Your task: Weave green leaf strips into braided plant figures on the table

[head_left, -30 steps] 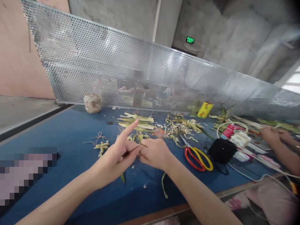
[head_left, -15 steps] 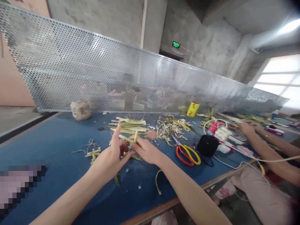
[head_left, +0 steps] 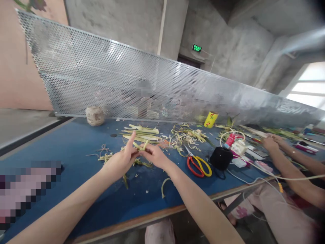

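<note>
My left hand (head_left: 122, 158) and my right hand (head_left: 156, 156) meet above the blue table (head_left: 101, 193). Between their fingertips is a pale green plant strip (head_left: 145, 145), its two ends sticking up in a V. My left index finger points upward while the thumb and other fingers close on the strip. The right thumb and fingers pinch its other side. Just beyond them lie flat pale green leaf strips (head_left: 142, 130). A darker, knotted plant piece (head_left: 142, 163) rests beneath the hands. Fingers partly hide the held strip.
Scissors (head_left: 199, 166) with red and yellow handles lie right of a scrap heap (head_left: 188, 135), near a black pouch (head_left: 221, 158). A yellow roll (head_left: 210, 119) and a wrapped bundle (head_left: 94, 116) stand by the perforated metal screen (head_left: 114, 81). Another person's hands (head_left: 270, 141) work at right.
The hands were pressed together; they then parted slightly and the strip's ends came into sight. Both hands still grip it. The camera view has swung sideways.
</note>
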Tool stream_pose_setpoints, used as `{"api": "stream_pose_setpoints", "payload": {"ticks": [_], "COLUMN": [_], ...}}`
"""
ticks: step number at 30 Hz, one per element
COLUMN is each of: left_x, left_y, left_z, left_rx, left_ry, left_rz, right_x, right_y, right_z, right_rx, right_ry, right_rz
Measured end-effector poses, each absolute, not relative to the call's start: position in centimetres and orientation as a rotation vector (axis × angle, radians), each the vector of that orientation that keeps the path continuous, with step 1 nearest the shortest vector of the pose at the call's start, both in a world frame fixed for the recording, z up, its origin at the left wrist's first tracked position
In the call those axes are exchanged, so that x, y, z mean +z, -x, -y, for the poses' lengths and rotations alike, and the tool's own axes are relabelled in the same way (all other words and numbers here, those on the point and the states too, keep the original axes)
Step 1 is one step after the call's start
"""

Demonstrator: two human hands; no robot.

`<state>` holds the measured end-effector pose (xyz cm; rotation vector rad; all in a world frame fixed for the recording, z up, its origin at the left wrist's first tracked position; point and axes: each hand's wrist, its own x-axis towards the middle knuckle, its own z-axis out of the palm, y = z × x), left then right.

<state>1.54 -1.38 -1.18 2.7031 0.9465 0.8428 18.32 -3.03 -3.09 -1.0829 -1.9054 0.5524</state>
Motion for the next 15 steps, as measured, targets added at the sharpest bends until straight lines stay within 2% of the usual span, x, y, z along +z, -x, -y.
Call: {"api": "stream_pose_setpoints", "payload": {"ticks": [8, 15], "left_x": [-2.1, -1.1], "left_y": [-1.9, -1.8], "left_z": [1.7, 2.5], "left_rx": [0.695, 0.758], "left_ry": [-2.731, -2.553], "left_rz": [-0.952, -0.841], "right_x": [-3.6, -3.0], "right_y": [-18.4, -18.1], "right_z": [3.5, 3.6], "right_rx": [0.632, 0.754], "right_ry": [1.129, 1.087], "right_rz": [1.896, 1.842]}}
